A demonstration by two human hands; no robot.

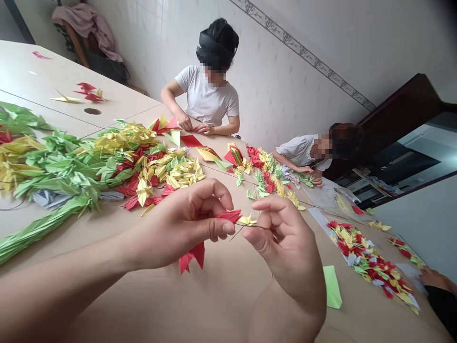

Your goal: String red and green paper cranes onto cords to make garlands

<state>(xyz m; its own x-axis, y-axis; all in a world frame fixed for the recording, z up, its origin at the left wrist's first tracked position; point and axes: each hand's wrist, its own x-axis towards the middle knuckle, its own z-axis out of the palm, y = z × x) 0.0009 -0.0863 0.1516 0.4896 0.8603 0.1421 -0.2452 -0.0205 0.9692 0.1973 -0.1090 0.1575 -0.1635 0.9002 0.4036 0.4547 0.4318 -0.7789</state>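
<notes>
My left hand [200, 214] pinches a folded red paper crane [230, 216] between thumb and fingers. More red folded paper [193, 258] hangs below that palm. Facing it, my right hand [287, 238] has its fingers closed on a thin dark thread [257, 227], which stretches toward the left fingertips. A small yellow paper crane [247, 219] sits along the thread in the gap between both hands. Whether the thread passes through the red crane is hidden by my left thumb. Both hands are held above the table [171, 305].
Heaped strings of green cranes [71, 166] and yellow cranes [182, 171] cover the left side. A green paper sheet [332, 287] lies right of my wrist. Mixed cranes [371, 262] stand farther right. Two people [210, 102] [303, 152] work opposite; another person's hand [437, 279] is at right.
</notes>
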